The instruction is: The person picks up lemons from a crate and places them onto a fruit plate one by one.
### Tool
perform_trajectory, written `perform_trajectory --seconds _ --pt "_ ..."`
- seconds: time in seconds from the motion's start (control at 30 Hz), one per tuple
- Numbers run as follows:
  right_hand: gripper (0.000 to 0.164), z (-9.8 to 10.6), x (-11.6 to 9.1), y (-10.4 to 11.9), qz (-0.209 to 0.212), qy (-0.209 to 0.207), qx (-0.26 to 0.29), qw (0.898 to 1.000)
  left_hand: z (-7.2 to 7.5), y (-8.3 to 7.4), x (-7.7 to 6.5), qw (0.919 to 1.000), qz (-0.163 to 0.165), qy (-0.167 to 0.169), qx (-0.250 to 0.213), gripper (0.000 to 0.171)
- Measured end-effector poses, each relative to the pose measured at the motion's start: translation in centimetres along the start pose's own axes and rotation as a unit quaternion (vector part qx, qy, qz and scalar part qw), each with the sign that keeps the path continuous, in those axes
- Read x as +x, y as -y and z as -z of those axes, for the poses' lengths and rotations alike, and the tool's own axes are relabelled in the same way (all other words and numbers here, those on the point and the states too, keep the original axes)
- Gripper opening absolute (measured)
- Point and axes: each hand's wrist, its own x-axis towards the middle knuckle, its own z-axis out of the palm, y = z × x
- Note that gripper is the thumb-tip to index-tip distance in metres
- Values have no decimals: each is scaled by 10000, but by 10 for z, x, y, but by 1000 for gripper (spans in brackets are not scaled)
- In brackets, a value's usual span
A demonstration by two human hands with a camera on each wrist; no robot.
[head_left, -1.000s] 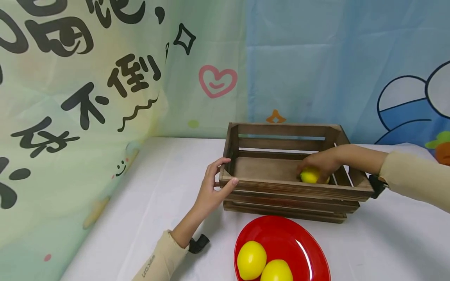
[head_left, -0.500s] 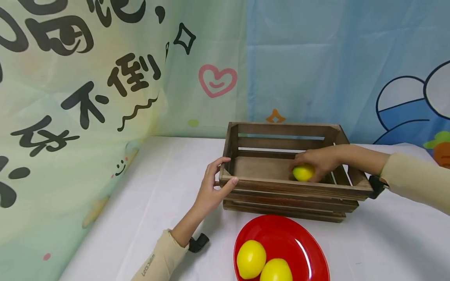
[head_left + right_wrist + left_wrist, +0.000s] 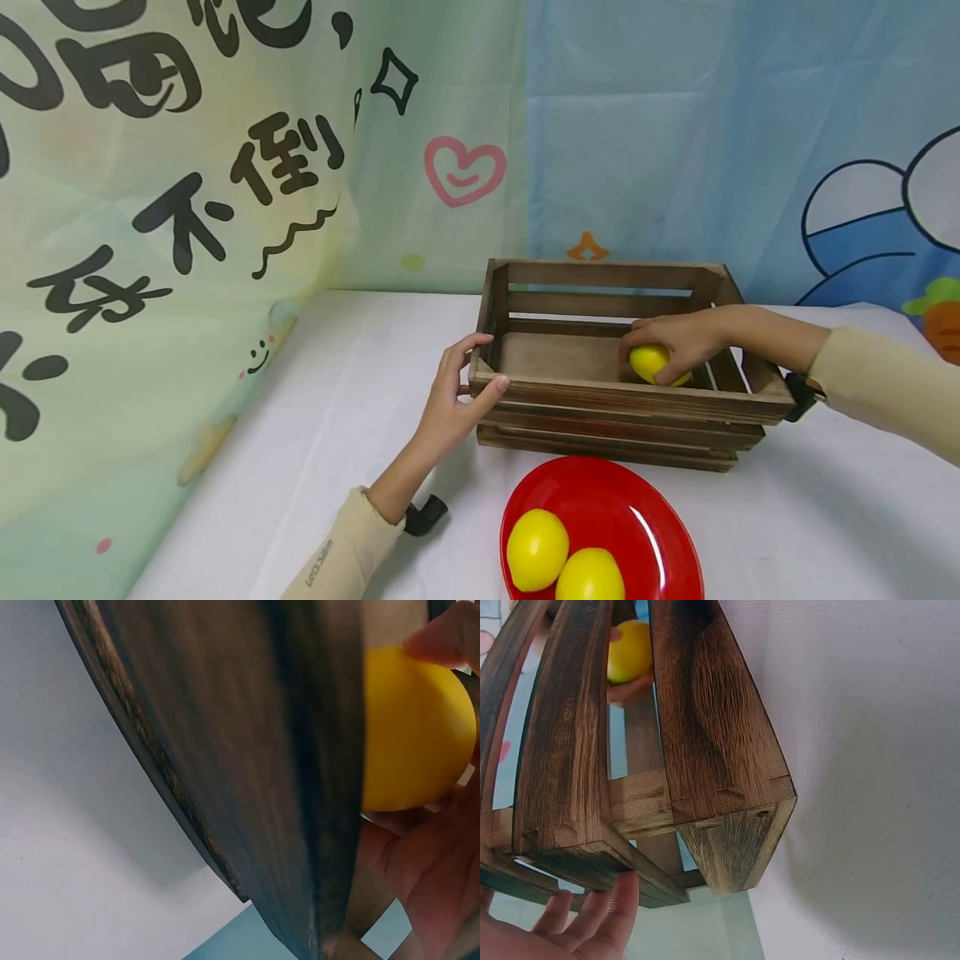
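Observation:
A brown slatted wooden crate (image 3: 600, 408) stands on the white table near the backdrop. My left hand (image 3: 457, 392) grips its left end, thumb over the front rim and fingertips at the side. In the left wrist view, the fingers (image 3: 615, 915) lie against an end slat. Inside the crate, towards its right end, my right hand (image 3: 682, 337) holds a yellow lemon (image 3: 648, 362). Thumb and fingers stand around the lemon (image 3: 416, 731) in the right wrist view; the crate's wall hides part of it. Its lower side is hidden behind the front rim in the head view.
A red plate (image 3: 637, 500) with two more lemons (image 3: 537, 550) lies in front of the crate, cut off by the frame's lower edge. Behind the table hangs a printed cloth backdrop (image 3: 630, 150), which also runs along the left side.
The right hand has moved the lemon left inside the crate and then slightly back to the right. My left hand keeps its hold on the crate's end.

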Motion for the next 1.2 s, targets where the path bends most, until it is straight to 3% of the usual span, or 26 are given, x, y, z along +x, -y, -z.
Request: perform_trajectory --seconds 0.17,0.37,0.7,0.93,1.2 --pt "51 2 -1 3 -43 13 177 9998 0 1 1 10000 21 25 2 55" --pt "62 6 -3 4 -30 -368 314 9988 3 -1 4 10000 -20 18 4 55" --pt "56 5 -8 8 204 -830 239 9961 0 2 2 10000 43 -1 37 55" --pt "50 0 -13 4 569 -1316 -196 9895 -3 4 1 10000 46 44 1 55" --pt "46 0 -13 8 1290 -1804 -883 9711 0 4 2 10000 1 6 31 55"
